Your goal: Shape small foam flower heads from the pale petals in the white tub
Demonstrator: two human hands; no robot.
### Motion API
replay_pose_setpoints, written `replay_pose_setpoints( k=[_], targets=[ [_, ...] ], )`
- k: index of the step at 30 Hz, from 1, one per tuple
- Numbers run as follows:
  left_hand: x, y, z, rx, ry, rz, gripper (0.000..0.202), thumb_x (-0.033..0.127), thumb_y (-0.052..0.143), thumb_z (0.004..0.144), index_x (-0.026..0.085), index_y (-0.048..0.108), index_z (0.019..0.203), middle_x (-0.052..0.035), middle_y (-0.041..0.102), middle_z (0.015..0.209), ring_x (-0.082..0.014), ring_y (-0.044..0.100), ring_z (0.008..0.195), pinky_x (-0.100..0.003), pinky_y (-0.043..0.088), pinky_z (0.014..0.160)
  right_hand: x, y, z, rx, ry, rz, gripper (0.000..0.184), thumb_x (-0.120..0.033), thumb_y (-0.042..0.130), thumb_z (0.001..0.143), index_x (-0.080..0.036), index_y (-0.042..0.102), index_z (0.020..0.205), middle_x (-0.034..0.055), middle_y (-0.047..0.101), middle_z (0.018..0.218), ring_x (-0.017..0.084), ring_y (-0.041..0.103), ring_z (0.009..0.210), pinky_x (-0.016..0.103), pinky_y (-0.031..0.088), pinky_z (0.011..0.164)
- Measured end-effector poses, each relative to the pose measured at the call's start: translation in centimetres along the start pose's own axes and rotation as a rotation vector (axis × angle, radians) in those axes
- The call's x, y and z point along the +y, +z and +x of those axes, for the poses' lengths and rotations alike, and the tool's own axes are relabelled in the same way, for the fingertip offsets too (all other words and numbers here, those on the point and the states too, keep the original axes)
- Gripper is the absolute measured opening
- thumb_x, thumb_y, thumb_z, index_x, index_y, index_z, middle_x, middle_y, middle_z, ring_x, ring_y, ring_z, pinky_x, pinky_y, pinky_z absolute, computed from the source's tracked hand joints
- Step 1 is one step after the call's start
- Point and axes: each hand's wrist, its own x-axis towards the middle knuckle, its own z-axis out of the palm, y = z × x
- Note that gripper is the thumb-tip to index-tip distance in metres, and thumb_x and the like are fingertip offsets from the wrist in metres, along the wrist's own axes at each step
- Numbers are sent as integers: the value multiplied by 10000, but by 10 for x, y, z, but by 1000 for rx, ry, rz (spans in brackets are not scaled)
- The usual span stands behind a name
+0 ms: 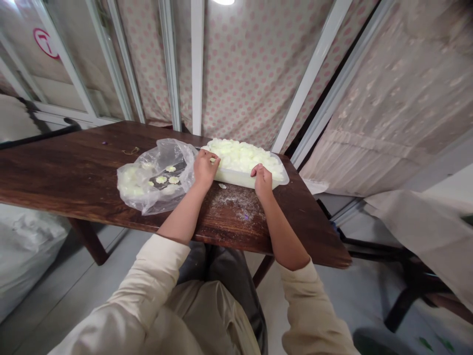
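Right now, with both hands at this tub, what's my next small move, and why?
Perhaps ease your left hand toward the plastic bag: it looks pinched, possibly on a pale piece, too small to be sure; flower-shaped pieces show at the bag, while your right hand holds the front edge of the tub.

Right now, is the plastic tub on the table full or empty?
Full: pale yellow pieces are heaped above the rim of the plastic tub over much of its length. The bottom is hidden from view.

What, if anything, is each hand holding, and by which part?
Left hand: seemingly a pale piece, held part unclear. Right hand: at the near rim of the tub, grip unclear.
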Motion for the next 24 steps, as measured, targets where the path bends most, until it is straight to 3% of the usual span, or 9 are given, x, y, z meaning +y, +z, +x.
replay_pose_setpoints(
  k=[8,14,20,24],
  targets=[
    [2,1,-4,-104,82,263,227,372,573,751,151,625,754,-78,532,883,-195,525,805,-319,366,755,-1,-1,-2,-34,-12,-69,523,-555,219,865,-194,467,580,8,493,587,121,474,605,271,371,667],
    [4,1,-4,-174,102,384,397,431,386,850,134,639,778,-125,540,909,-217,515,844,-365,354,768,-2,0,-2,-60,-34,-118,529,-547,204,871,-196,470,578,13,503,592,124,484,617,274,376,672],
    [12,-1,-8,-162,126,366,469,425,286,869,112,631,819,-141,548,952,-251,502,904,-396,335,823,-2,0,-3,-78,-53,-151,533,-539,195,877,-196,474,580,13,516,595,122,493,618,273,377,674],
    [6,-1,-8,11,108,142,325,347,368,843,133,531,1025,-120,506,980,-232,491,941,-379,345,863,-3,0,-4,-80,-57,-163,541,-545,190,876,-197,479,579,14,519,593,123,497,622,272,372,675]
  ],
)
